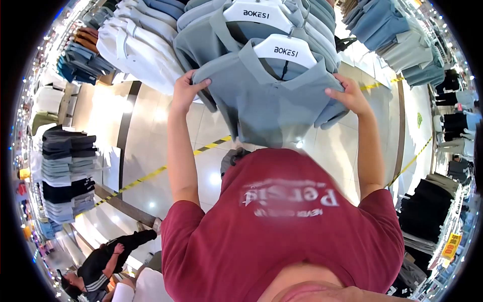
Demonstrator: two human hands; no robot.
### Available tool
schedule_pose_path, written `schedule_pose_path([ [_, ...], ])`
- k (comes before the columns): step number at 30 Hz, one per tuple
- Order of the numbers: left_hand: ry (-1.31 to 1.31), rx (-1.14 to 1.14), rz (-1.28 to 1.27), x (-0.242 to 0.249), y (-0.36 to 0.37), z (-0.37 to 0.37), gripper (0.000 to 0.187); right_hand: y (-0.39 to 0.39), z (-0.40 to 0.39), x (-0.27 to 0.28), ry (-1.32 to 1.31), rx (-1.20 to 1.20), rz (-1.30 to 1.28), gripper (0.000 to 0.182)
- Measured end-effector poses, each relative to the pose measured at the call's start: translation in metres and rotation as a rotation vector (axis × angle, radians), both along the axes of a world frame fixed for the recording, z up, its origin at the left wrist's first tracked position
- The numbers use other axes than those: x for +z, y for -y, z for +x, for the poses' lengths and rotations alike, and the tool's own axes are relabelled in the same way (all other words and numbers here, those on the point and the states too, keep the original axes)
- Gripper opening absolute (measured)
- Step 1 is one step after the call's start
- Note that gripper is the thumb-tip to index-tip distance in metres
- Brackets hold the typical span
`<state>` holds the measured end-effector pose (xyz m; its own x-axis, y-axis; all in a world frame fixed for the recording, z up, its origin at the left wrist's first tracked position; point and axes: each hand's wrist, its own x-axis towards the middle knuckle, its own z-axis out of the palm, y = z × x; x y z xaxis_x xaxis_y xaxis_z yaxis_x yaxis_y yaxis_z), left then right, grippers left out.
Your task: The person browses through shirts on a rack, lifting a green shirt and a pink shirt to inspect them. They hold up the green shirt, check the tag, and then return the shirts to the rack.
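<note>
A grey-blue polo shirt [266, 103] hangs in front of me on a white hanger [287, 49] printed BOKESI. My left hand [185, 90] grips the shirt at its left shoulder and sleeve. At the other shoulder, my right hand [349, 94] pinches the fabric. Both arms reach up from my red T-shirt. More shirts of the same grey-blue [221, 25] hang right behind it on white hangers.
White shirts [138, 45] hang to the left, blue and grey ones [397, 35] to the right. Folded stacks of dark and grey clothes [68, 171] sit at left. Yellow-black tape [151, 173] crosses the glossy floor. A person in black [108, 261] crouches at lower left.
</note>
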<state>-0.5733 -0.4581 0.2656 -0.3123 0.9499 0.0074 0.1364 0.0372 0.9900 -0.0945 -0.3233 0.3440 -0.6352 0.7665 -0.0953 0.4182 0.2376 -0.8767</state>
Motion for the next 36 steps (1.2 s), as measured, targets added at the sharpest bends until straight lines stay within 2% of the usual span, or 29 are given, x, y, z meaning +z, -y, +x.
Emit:
schedule_pose_path([
  [2, 0.019, 0.024, -0.003, 0.004, 0.007, -0.001, 0.03, -0.001, 0.0, 0.002, -0.043, -0.007, -0.088, 0.05],
  [8, -0.001, 0.022, -0.058, 0.031, 0.028, -0.008, 0.029, 0.005, -0.001, 0.006, -0.107, 0.004, -0.13, 0.053],
  [11, -0.078, 0.039, -0.1, 0.042, 0.036, -0.007, 0.028, 0.01, 0.0, 0.006, -0.155, -0.002, -0.206, 0.051],
  [14, -0.081, 0.048, -0.092, 0.05, 0.042, -0.003, 0.027, 0.01, 0.004, 0.005, -0.153, 0.046, -0.143, 0.048],
  [18, -0.359, 0.05, -0.038, 0.028, 0.065, -0.003, 0.013, 0.03, 0.003, 0.013, -0.135, 0.075, -0.033, 0.042],
  [20, -0.443, 0.067, -0.065, 0.001, 0.083, -0.007, 0.018, 0.039, 0.006, -0.005, -0.057, 0.133, 0.179, 0.037],
  [21, -0.458, 0.065, -0.026, -0.014, 0.092, -0.004, 0.021, 0.046, 0.007, -0.02, -0.096, 0.128, 0.202, 0.035],
  [22, -0.471, 0.061, 0.011, -0.021, 0.101, 0.001, 0.023, 0.058, 0.007, -0.023, -0.098, 0.111, 0.191, 0.035],
  [23, -0.489, 0.065, -0.044, -0.027, 0.112, 0.005, 0.027, 0.071, 0.007, -0.024, -0.038, 0.049, 0.051, 0.035],
  [24, -0.488, 0.048, -0.049, -0.03, 0.121, 0.01, 0.027, 0.079, 0.008, -0.025, 0.021, -0.012, -0.088, 0.035],
  [25, -0.413, 0.072, -0.071, -0.033, 0.129, 0.013, 0.025, 0.082, 0.011, -0.036, -0.007, 0.068, 0.065, 0.039],
  [27, -0.337, 0.076, -0.091, -0.042, 0.137, 0.016, 0.023, 0.093, 0.016, -0.044, -0.008, 0.042, 0.036, 0.039],
  [29, -0.077, 0.14, -0.075, -0.057, 0.138, 0.015, 0.016, 0.106, 0.014, -0.039, -0.011, -0.007, -0.034, 0.039],
  [32, -0.059, 0.129, -0.078, -0.058, 0.125, 0.014, 0.011, 0.106, 0.013, -0.044, -0.009, -0.019, 0.08, 0.04],
  [36, -0.052, 0.085, -0.037, -0.031, 0.096, 0.006, 0.01, 0.094, 0.007, -0.033, -0.02, -0.051, 0.115, 0.042],
])
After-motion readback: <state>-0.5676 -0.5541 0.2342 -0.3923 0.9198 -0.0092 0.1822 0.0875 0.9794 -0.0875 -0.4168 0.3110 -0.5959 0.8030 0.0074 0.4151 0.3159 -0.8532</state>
